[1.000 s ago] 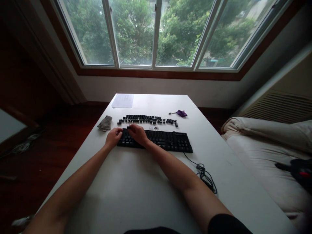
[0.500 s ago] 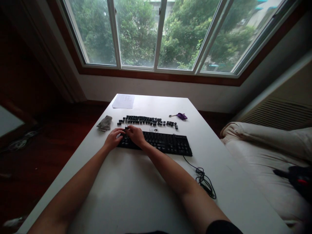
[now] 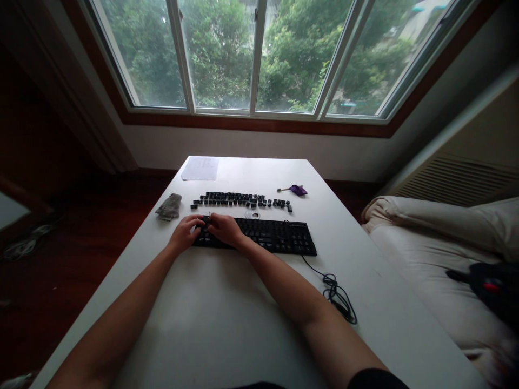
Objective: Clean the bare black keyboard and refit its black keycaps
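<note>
Two-handed work at a keyboard, seen from above: the black keyboard (image 3: 279,237) lies flat on the white surface (image 3: 227,308); many loose keycaps (image 3: 230,203) stand off it in uneven rows, from 12 to 2 o'clock of my fingers; keycaps appear seated over its middle and its 3 o'clock end, so I judge it partly capped; my hands hide much of the 9 o'clock end, and I cannot tell how many places there lack a cap.

My left hand (image 3: 182,235) rests at that 9 o'clock end, thumb apart from the fingers; my right hand (image 3: 225,228) bends over the keys just beside it, its fingertips near a thin pale piece (image 3: 210,214), too small for me to tell whether they clamp it; the keyboard thus lies directly beneath my fingers and runs on towards 3 o'clock.

Surroundings: grey cloth (image 3: 170,207) at 10 o'clock; paper (image 3: 201,168) at 12; small purple-ended tool (image 3: 298,190) at 2; coiled cable (image 3: 333,281) at 4.
</note>
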### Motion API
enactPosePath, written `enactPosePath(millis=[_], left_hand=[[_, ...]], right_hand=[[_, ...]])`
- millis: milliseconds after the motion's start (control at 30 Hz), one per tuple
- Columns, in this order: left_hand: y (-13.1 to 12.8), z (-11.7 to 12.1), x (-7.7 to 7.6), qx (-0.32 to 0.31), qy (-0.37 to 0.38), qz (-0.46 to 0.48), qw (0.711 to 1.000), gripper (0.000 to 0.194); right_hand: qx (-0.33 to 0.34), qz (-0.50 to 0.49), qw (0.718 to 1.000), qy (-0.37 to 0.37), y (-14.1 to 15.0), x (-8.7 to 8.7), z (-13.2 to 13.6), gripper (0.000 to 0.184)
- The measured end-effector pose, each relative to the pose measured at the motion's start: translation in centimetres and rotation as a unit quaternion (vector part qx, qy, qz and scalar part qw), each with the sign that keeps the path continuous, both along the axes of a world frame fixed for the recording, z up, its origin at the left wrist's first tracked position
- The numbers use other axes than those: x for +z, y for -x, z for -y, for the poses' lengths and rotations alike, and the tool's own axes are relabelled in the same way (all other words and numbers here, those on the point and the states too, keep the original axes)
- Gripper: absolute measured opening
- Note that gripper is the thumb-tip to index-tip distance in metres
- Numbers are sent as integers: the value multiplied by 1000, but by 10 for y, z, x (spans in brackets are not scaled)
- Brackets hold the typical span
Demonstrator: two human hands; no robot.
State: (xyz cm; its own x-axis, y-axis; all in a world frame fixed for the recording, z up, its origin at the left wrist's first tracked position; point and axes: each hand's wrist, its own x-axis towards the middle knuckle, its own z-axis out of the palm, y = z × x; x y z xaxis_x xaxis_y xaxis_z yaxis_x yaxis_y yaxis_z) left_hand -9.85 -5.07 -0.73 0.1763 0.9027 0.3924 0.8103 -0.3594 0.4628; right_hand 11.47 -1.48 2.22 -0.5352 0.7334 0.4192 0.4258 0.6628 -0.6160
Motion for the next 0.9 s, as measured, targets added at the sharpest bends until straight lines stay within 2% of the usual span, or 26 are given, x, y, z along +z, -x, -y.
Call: enactPosePath(millis=[100,233,533,700,800,900], left_hand=[[-1,2,3,-4,4,-5,1000,24],[-5,6,8,-6,8,3,1000,23],[-14,7,10,1,-18,68,998,24],[-13,4,8,-24,17,92,995,24],[-15,4,8,-40,27,95,994,25],[-16,6,8,-31,25,85,996,25]], right_hand=[[-8,-63,994,86,-5,-3,-7,9],[0,-163,970,179,-6,-3,-10,10],[14,-214,958,189,-6,-6,-6,16],[23,-214,959,184,-5,-9,-7,16],[8,-204,961,188,-6,-6,-6,15],[-7,-198,962,188,-8,-1,-4,14]])
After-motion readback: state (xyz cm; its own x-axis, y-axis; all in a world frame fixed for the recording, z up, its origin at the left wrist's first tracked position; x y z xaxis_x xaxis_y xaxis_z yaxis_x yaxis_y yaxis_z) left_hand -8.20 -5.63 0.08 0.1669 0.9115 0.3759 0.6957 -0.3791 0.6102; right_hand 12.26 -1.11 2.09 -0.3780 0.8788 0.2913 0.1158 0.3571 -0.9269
